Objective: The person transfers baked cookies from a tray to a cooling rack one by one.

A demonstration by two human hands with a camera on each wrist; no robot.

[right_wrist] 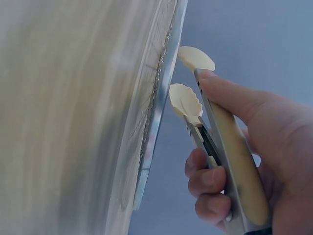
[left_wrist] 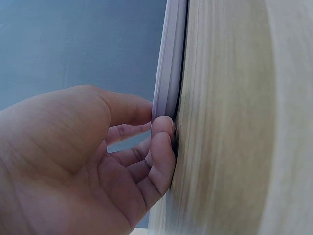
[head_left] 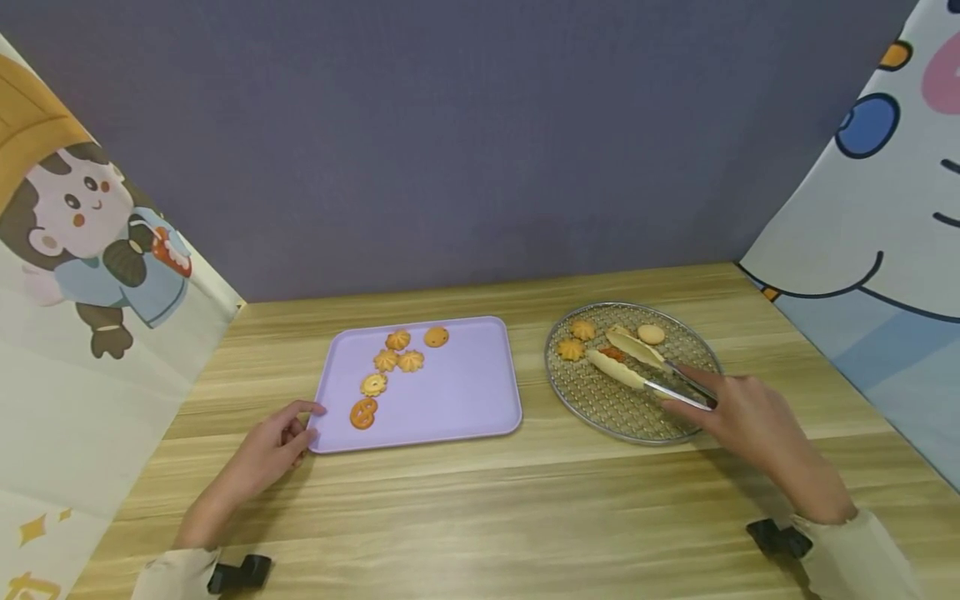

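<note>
My left hand (head_left: 272, 446) pinches the near left corner of a lilac tray (head_left: 450, 400); in the left wrist view its thumb and curled fingers meet the tray's rim (left_wrist: 171, 58). Several cookies lie toward the tray's left side, among them a pretzel-shaped one (head_left: 363, 413) and a round one (head_left: 437, 337). My right hand (head_left: 750, 417) grips metal tongs (right_wrist: 234, 161) with cream scalloped tips. The tips are apart over a round wire rack (head_left: 592, 408), on either side of a reddish-brown cookie (head_left: 612, 354), partly hidden.
On the rack also lie two flower-shaped cookies (head_left: 571, 349) at the left and a pale round cookie (head_left: 651, 334) at the back. A grey partition (head_left: 480, 150) rises behind the wooden table (head_left: 480, 508). Printed panels flank both sides.
</note>
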